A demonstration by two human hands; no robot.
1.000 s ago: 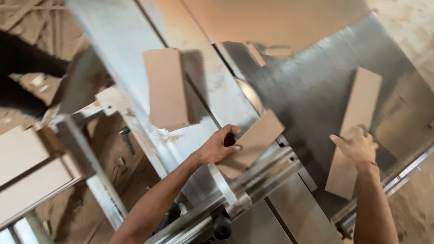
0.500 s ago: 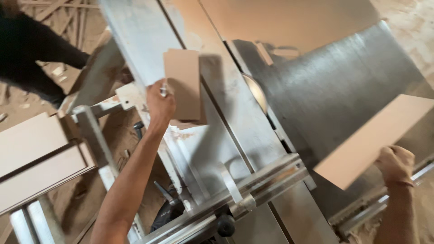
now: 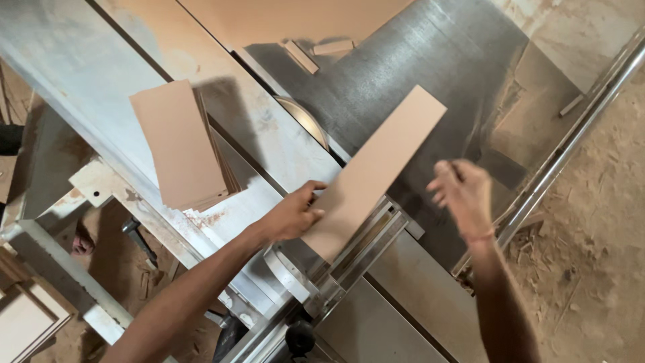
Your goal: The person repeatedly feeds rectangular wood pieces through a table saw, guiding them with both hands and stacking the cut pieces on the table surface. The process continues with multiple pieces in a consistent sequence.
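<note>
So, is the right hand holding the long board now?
No, the right hand is open in the air, apart from the long board; only the left hand grips the board at its near end.

Open grey metal surface beyond the long tan board strip; half-sunk round saw blade blocks leftward, stacked tan panels farther left.

My one head-worn camera looks steeply down, close over the saw table, its near edge at bottom.
</note>
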